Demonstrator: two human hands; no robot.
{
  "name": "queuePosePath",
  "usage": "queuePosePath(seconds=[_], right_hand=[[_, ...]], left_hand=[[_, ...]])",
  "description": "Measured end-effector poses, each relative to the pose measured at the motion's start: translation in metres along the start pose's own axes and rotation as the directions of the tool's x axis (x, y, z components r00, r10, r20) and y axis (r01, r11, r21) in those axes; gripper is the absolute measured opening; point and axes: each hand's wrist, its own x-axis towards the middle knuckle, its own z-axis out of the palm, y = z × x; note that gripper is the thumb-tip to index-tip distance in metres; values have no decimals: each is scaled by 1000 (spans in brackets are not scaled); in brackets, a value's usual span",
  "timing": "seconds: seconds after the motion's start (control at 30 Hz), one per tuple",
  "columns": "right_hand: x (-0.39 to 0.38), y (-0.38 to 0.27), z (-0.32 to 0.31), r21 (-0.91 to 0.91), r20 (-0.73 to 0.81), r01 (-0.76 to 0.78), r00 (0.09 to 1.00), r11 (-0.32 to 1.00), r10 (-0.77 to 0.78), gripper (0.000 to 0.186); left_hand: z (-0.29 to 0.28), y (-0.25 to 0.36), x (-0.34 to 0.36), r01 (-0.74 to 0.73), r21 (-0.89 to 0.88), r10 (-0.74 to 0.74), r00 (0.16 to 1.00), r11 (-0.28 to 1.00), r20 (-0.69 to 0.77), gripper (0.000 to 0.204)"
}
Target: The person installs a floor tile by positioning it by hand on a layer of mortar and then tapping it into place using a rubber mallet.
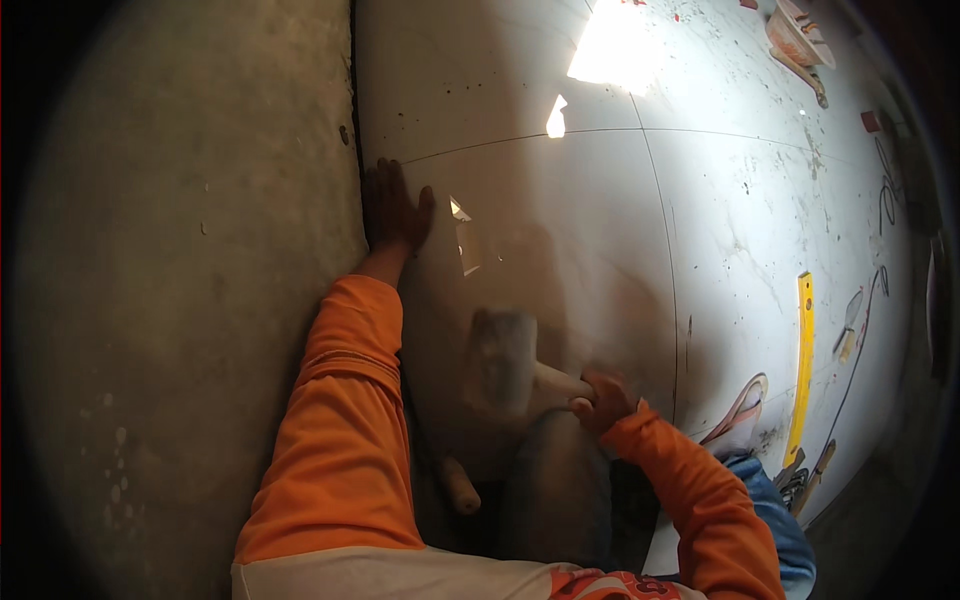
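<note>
Glossy white marble-look floor tiles [760, 200], bare grey screed [180, 300] at left, bright light glare [615, 45]

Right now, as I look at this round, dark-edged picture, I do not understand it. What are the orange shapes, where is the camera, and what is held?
The camera sits on a person's head and looks down; its wide lens bends straight lines and darkens the corners. The orange shapes are the person's own sleeves. The left hand presses flat on a large glossy white tile, at its edge beside bare grey cement. The right hand grips the handle of a mallet, blurred from motion above the tile. On the tiles to the right lie a yellow level, a trowel and cables.
</note>
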Motion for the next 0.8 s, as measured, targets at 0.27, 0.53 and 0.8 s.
queuePosePath(seconds=[0.27, 0.53, 0.8], right_hand=[[7, 7, -23, -64, 178, 205, 965, 977, -191, 62], [14, -3, -25, -189, -5, -75, 997, 979, 76, 59], [-2, 6, -5, 156, -63, -171, 981, 973, 183, 76]], left_hand=[[3, 23, 5, -5, 20, 5, 1000, 1000, -7, 74], [7, 17, 2, -35, 170, 41, 999, 985, -28, 70], [-11, 31, 9, -45, 216, 40, 999, 975, 30, 68]])
